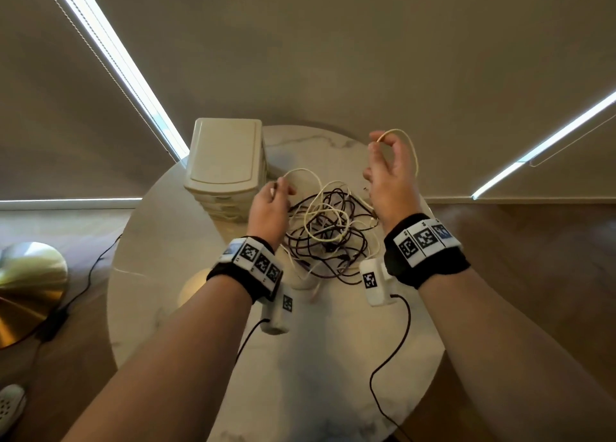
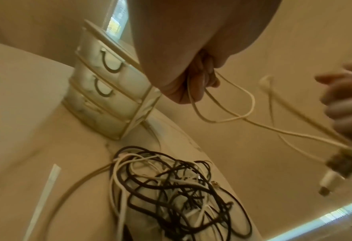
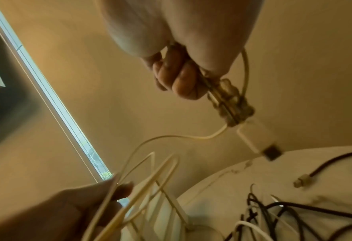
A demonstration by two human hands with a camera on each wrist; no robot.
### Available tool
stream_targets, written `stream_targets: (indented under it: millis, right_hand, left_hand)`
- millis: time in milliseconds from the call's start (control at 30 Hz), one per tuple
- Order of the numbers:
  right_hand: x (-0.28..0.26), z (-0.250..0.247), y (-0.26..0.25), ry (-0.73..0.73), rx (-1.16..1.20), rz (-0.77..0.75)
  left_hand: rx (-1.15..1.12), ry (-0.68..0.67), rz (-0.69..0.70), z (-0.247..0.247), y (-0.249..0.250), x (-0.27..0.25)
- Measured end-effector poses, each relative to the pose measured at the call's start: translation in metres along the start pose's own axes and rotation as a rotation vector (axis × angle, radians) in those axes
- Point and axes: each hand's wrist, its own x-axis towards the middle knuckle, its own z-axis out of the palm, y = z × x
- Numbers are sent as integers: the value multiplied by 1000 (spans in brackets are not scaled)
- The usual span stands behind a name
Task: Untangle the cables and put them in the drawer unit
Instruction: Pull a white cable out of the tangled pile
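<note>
A tangle of dark and white cables lies in the middle of the round marble table. My left hand pinches loops of a cream cable just above the tangle, beside the drawer unit. My right hand is raised higher and grips the same cream cable near its wrapped end, with a white USB plug hanging below. The drawers are closed.
The beige drawer unit stands at the table's back left. A loose dark cable end with a small plug lies on the table at the right. A brass lamp base and its cord sit on the floor at the left.
</note>
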Motion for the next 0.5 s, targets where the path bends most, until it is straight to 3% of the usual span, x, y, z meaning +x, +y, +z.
stream_targets:
  millis: [133,333,400,500]
  right_hand:
    - [-15,-21,28,-145,-277,2]
    - [-79,-39,115,-746,-1002,483]
    - [-83,-38,126,-666,-1118,442]
    - [-70,-22,103,-370,-861,210]
  left_hand:
    - [-117,45,-45,-23,-6,11]
    - [-40,51,-34,-34,3,13]
    - [29,30,5,-33,8,9]
    - [126,-48,56,-30,8,3]
